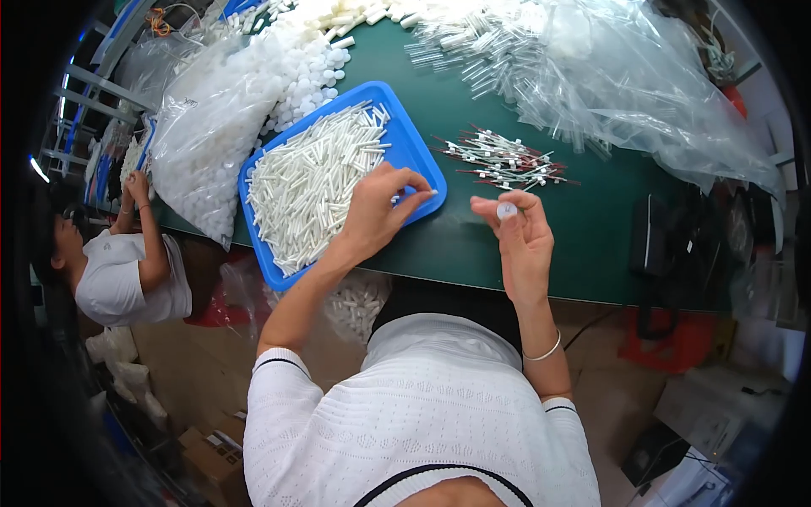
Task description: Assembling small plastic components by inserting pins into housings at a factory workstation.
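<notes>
My left hand [380,207] is over the right side of a blue tray [414,152], thumb and fingertips pinched on a small white stick whose end just shows. Short white sticks [312,182] fill most of that tray. To its right, above the green table [422,258], my right hand [525,245] grips a small round white cap [507,210] between thumb and fingers. The cap faces up, and whatever is under it is hidden by the fingers. Beyond my right hand lies a loose pile of thin red-and-white pieces [511,160].
A clear bag of round white caps [198,135] spills out at the back left. Clear tubes [486,55] and a large plastic bag [642,93] cover the back right. A co-worker in white [135,270] sits at the left. A black object [655,237] stands at the right.
</notes>
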### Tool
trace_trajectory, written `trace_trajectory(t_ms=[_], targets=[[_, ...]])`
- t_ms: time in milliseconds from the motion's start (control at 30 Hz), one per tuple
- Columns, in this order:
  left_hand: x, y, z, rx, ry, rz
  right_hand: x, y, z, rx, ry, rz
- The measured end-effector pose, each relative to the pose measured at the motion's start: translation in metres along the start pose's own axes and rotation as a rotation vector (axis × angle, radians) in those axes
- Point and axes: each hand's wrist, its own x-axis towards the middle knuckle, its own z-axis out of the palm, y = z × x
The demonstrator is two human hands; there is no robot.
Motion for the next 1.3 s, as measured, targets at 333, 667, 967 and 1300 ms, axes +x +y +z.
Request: trace_trajectory(t_ms=[333,667,967,1300], targets=[[-0.038,0.039,0.037,-1.065,-0.051,-0.463,0.008,0.004,0.016,0.255,-0.060,-0.024],[-0.043,0.044,0.048,-1.170,-0.033,-0.475,0.003,0.008,0.014,0.297,-0.043,-0.024],[-0.042,0.047,0.051,-1.153,-0.024,-0.522,0.001,0.011,0.010,0.302,-0.021,-0.035],[-0.041,0.046,0.059,-1.159,-0.017,-0.492,0.000,0.015,0.009,0.315,0.001,-0.029]])
